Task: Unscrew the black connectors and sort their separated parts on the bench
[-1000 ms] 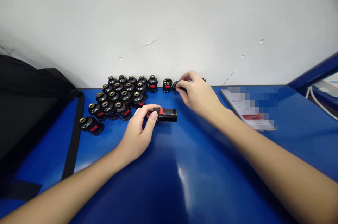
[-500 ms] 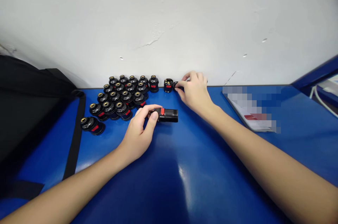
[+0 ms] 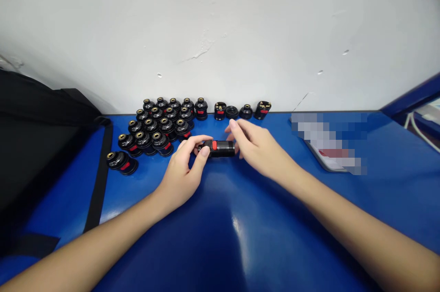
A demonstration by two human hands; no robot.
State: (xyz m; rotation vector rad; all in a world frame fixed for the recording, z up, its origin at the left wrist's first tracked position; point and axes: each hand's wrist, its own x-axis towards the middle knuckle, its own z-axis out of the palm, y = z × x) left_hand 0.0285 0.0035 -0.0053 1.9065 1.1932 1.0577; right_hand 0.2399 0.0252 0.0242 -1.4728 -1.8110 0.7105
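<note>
My left hand [image 3: 187, 161] is closed around the narrow end of a black lamp socket [image 3: 223, 149] with a red switch. The socket lies sideways, its wide end to the right. At that end is my right hand [image 3: 252, 143], thumb raised apart from the curled fingers; I see nothing between them, though some fingertips are partly hidden. Along the wall behind stand an open socket body [image 3: 220, 111] with brass contacts, a black ring [image 3: 232, 112], a domed cap [image 3: 245, 112] and another open socket body [image 3: 263, 110].
Several assembled lamp sockets [image 3: 161, 144] stand in rows at the left on the blue table [image 3: 206, 237]. A black bag [image 3: 37, 136] with a strap is at the far left. A phone-like flat object [image 3: 330, 154], partly pixelated, lies at the right. A white wall [image 3: 220, 30] rises behind.
My right hand has come from the parts by the wall back towards me, to the wide end of the held socket. The ring, cap and second open body are now uncovered. My left hand keeps its grip.
</note>
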